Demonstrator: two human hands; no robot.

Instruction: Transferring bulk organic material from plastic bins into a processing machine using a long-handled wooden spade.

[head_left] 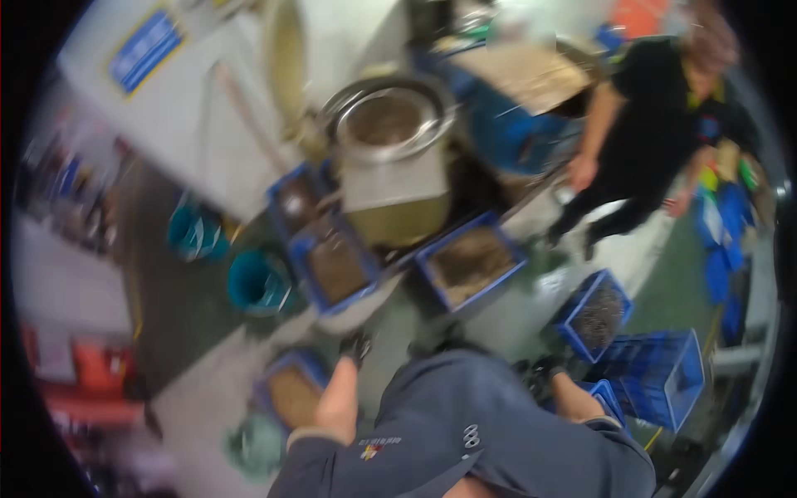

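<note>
My left hand (355, 347), in a dark glove, hangs over the floor near a blue crate of brown material (290, 388). No held thing can be made out in it, and its fingers are smeared. My right hand (544, 371), also dark-gloved, is lowered at my right side, close to a blue crate of dark grey small pieces (596, 317). Motion blur hides its fingers and anything in them. Ahead stands a round machine bowl (386, 120) with a shiny metal rim and brown content. At its foot lie blue trays of brown material (336, 266) and another blue tray (469, 259).
Two teal buckets (259, 282) stand on the left. An empty-looking blue crate (652, 378) lies to the right. A person in dark clothes (643, 124) stands ahead right, beside a large blue drum (515, 124) with cardboard on top. A red machine (95, 373) is far left.
</note>
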